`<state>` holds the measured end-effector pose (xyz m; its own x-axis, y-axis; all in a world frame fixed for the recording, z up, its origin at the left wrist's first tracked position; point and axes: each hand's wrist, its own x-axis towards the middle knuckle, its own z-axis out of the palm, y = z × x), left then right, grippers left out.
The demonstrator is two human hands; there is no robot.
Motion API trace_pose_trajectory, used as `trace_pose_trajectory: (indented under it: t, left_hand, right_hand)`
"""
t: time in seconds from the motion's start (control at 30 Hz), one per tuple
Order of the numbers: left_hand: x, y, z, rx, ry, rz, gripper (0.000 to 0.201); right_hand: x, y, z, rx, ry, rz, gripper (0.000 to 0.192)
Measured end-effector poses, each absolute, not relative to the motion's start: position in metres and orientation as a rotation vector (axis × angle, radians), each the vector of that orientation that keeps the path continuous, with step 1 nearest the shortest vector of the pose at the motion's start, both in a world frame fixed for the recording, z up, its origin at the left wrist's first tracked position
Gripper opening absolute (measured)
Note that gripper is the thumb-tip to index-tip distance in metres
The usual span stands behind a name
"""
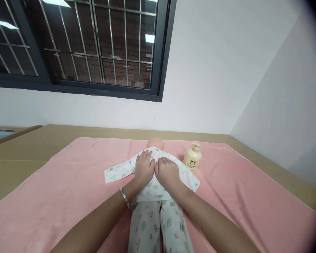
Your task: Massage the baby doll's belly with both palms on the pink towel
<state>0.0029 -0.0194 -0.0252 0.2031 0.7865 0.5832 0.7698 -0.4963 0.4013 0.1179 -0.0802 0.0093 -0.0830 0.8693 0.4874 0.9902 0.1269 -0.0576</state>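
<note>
From the head camera, the baby doll [155, 143] lies on a pink sheet [68, 182] on the tabletop [21, 165], its head pointing away from the person. Both hands are on the upper part of its printed shirt [154, 191]. The left hand [144, 169] lies rather flat, and the right hand [168, 172] curls its fingers. I cannot tell if either grip pinches any cloth. To work well here, I think both hands should press softly, move together and smooth the cloth flat without tugging at the neck. The lotion bottle [193, 158] stands near the right sleeve, so that elbow should mind it. The hands hide the middle of the shirt, and any snaps or ties there. The doll's face is too hard to see, and the pants [144, 228] are cut off at the bottom.
</note>
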Motion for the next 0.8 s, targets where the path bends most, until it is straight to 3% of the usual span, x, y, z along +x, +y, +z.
trace_pose_trajectory:
  t: [0.43,0.8]
  left_hand:
    - [0.003,-0.033,-0.013,2.524,1.570,1.299,0.025]
    - [0.004,-0.030,-0.014,2.496,1.614,1.082,0.042]
  right_hand:
    - [0.134,-0.058,0.001,-1.699,-1.937,-0.063,0.051]
    - [0.131,-0.062,-0.002,-1.699,-1.956,-0.235,0.048]
